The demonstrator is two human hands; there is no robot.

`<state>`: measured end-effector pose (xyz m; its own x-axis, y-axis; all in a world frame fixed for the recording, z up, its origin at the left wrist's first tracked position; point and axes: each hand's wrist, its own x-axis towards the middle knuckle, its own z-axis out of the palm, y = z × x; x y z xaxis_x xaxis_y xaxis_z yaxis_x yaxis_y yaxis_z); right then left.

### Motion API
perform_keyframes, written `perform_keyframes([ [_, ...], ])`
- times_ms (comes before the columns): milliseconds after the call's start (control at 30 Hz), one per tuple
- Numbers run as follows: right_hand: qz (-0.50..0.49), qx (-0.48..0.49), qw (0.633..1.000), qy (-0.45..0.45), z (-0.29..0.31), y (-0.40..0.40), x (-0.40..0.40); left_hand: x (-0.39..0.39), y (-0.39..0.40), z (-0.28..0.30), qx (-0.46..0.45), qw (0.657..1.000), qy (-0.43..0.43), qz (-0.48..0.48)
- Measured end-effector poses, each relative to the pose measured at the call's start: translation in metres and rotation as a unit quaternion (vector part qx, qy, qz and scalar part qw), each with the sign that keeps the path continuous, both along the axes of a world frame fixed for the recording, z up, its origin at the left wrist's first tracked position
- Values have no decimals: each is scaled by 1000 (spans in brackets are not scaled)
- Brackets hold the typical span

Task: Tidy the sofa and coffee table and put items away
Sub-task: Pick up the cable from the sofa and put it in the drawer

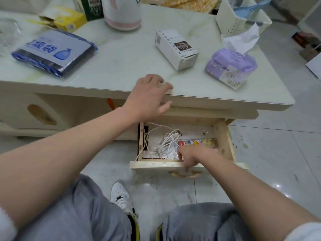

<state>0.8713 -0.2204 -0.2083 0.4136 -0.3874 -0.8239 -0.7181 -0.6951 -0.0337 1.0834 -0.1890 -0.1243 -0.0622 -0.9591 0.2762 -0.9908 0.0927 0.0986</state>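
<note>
The coffee table (pixel 121 70) has a pale marble top. Under its front edge a wooden drawer (pixel 224 136) stands pulled out, holding a tangle of white cable (pixel 165 141) and a colourful flat packet (pixel 196 142). My right hand (pixel 192 155) grips the drawer's front board, fingers curled over it above the handle (pixel 184 173). My left hand (pixel 149 94) hovers at the table's front edge, fingers spread and holding nothing. On the top lie a blue bag pack (pixel 53 53), a white carton (pixel 177 49) and a purple tissue pack (pixel 231 66).
At the back of the table stand a white-and-pink kettle (pixel 121 13), a yellow box (pixel 64 20) and a white plastic basket (pixel 241 18). A closed drawer front (pixel 41 115) is at the left. My knees and a white shoe (pixel 121 195) are over the tiled floor.
</note>
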Motion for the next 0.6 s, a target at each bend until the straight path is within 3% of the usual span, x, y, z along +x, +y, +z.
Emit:
perform_keyframes([
  [100, 60, -73, 994, -59, -12, 5, -2, 29, -2, -13, 31, 999, -28, 8],
  [233, 4, -106, 984, -143, -16, -8, -18, 43, -9, -2, 52, 996, 57, -34],
  [333, -19, -138, 973, -181, -14, -21, -12, 47, -14, -1, 37, 996, 68, -48],
  [433, -16, -113, 981, -158, -9, -35, 1, 40, -1, -4, -47, 990, 116, -68],
  [500, -2, -98, 985, -141, -10, -37, 3, 28, 20, -20, -98, 984, 86, -119],
  [567, -15, -86, 986, -140, -13, -35, 1, 9, 38, -47, 44, 983, 0, -178],
  [600, -18, -84, 987, -138, -14, -34, 0, -3, 43, -57, 146, 977, -22, -155],
])
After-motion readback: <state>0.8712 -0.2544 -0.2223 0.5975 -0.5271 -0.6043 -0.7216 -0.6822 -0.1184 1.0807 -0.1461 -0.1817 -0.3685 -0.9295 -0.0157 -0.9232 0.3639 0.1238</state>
